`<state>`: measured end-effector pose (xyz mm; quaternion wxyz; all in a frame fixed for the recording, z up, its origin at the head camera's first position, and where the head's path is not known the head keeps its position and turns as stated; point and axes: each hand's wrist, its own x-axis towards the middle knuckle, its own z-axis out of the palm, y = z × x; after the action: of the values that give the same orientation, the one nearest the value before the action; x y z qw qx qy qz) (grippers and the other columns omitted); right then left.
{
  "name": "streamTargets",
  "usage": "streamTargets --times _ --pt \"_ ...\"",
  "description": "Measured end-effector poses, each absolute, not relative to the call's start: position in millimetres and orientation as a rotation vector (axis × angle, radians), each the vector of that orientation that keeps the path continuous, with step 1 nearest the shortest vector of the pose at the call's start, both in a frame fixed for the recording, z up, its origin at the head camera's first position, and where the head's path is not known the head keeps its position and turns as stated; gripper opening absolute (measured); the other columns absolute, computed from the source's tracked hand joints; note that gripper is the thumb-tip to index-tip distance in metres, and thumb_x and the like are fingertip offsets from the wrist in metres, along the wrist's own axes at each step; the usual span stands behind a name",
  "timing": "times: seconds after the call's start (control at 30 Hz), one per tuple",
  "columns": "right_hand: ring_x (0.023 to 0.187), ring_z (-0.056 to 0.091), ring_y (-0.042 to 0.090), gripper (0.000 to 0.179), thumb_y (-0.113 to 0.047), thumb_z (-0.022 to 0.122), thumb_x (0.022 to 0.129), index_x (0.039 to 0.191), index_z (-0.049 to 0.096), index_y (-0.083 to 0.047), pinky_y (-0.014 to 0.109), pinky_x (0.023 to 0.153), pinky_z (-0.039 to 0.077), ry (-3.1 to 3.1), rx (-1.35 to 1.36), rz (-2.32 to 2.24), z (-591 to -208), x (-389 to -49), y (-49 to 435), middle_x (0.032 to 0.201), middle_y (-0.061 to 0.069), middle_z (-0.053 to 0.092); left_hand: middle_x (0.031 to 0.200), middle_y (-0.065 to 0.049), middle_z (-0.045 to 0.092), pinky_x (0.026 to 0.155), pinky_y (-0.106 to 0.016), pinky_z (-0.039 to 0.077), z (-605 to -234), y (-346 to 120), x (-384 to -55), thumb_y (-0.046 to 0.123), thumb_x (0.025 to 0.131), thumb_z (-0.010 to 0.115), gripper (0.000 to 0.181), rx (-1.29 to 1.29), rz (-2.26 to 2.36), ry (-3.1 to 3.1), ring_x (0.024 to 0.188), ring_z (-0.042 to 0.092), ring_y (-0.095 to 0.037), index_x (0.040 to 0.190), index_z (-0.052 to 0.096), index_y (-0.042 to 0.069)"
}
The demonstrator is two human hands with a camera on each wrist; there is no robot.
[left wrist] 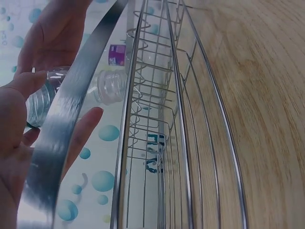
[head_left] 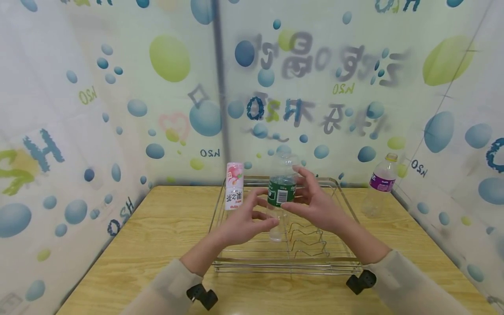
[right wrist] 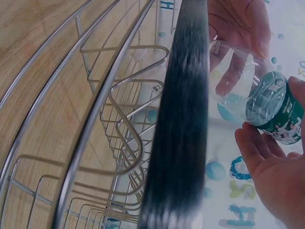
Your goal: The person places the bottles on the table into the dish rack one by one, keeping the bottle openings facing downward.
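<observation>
A clear plastic bottle with a green label [head_left: 281, 191] is between my two hands above the wire rack [head_left: 252, 265]. My right hand [head_left: 315, 203] grips it at the label, thumb in front and fingers around the far side. On the other side, my left hand [head_left: 246, 218] curves its fingers round the bottle, its thumb overlapping the clear lower part. In the left wrist view the bottle's clear end [left wrist: 112, 87] shows past the rack's rim. The right wrist view has the green label [right wrist: 286, 117] between the right thumb and fingers [right wrist: 257, 148].
A bottle with a pink and white label [head_left: 234, 186] stands at the rack's left side. To the right of the rack, a clear bottle with a purple label [head_left: 382, 182] and yellow cap stands on the wooden table [head_left: 157, 236]. Patterned curtains [head_left: 169, 109] surround the table's back and sides.
</observation>
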<state>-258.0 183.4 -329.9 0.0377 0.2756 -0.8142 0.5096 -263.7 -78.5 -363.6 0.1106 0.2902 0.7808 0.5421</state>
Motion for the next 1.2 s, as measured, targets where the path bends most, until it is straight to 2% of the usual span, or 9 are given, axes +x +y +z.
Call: streamTargets --times 0.2,0.47,0.63,0.77,0.87,1.1,1.2 --pt "0.127 0.068 0.037 0.097 -0.012 0.077 0.104 0.174 0.009 -0.015 0.038 0.102 0.063 -2.505 0.847 1.593 -330 -256 176 0.160 0.026 0.045 0.147 -0.016 0.052 0.096 -0.051 0.066 -365 -78 -263 0.032 0.105 0.077 0.076 0.868 1.606 2.272 0.118 0.073 -0.031 0.164 0.030 0.034" --pt "0.122 0.067 0.032 0.097 -0.012 0.077 0.104 0.174 0.009 -0.017 0.029 0.098 0.062 -2.496 0.832 1.603 -333 -257 175 0.161 0.025 0.044 0.147 -0.014 0.054 0.094 -0.043 0.067 -367 -80 -264 0.033 0.105 0.078 0.073 0.874 1.594 2.281 0.117 0.074 -0.029 0.162 0.032 0.037" --pt "0.124 0.068 0.035 0.097 -0.014 0.077 0.104 0.174 0.010 -0.018 0.038 0.101 0.063 -2.500 0.816 1.576 -333 -257 176 0.160 0.026 0.044 0.149 -0.011 0.056 0.096 -0.043 0.066 -366 -85 -262 0.033 0.104 0.079 0.073 0.873 1.601 2.297 0.119 0.074 -0.027 0.163 0.036 0.034" --pt "0.130 0.066 0.041 0.098 -0.014 0.077 0.104 0.175 0.011 -0.018 0.053 0.106 0.062 -2.498 0.779 1.568 -331 -259 178 0.161 0.027 0.040 0.148 -0.014 0.060 0.098 -0.041 0.065 -365 -97 -259 0.028 0.104 0.078 0.070 0.888 1.616 2.315 0.121 0.073 -0.028 0.163 0.040 0.026" --pt "0.133 0.064 0.044 0.098 -0.014 0.077 0.104 0.176 0.010 -0.017 0.056 0.107 0.060 -2.488 0.759 1.582 -330 -261 181 0.161 0.028 0.040 0.147 -0.016 0.061 0.096 -0.037 0.063 -367 -110 -258 0.025 0.105 0.076 0.067 0.894 1.636 2.337 0.120 0.073 -0.028 0.163 0.042 0.021" --pt "0.126 0.067 0.039 0.096 -0.012 0.075 0.105 0.175 0.010 -0.016 0.033 0.100 0.062 -2.471 0.746 1.600 -328 -268 187 0.157 0.026 0.048 0.143 -0.013 0.063 0.086 -0.030 0.061 -369 -140 -252 0.023 0.103 0.078 0.058 0.787 1.636 2.492 0.110 0.069 -0.023 0.155 0.052 0.020" --pt "0.126 0.067 0.038 0.095 -0.014 0.075 0.105 0.175 0.010 -0.017 0.032 0.101 0.061 -2.475 0.734 1.594 -326 -270 188 0.156 0.024 0.049 0.140 -0.011 0.065 0.080 -0.027 0.059 -371 -151 -252 0.022 0.101 0.081 0.054 0.749 1.619 2.614 0.100 0.068 -0.021 0.150 0.058 0.020"
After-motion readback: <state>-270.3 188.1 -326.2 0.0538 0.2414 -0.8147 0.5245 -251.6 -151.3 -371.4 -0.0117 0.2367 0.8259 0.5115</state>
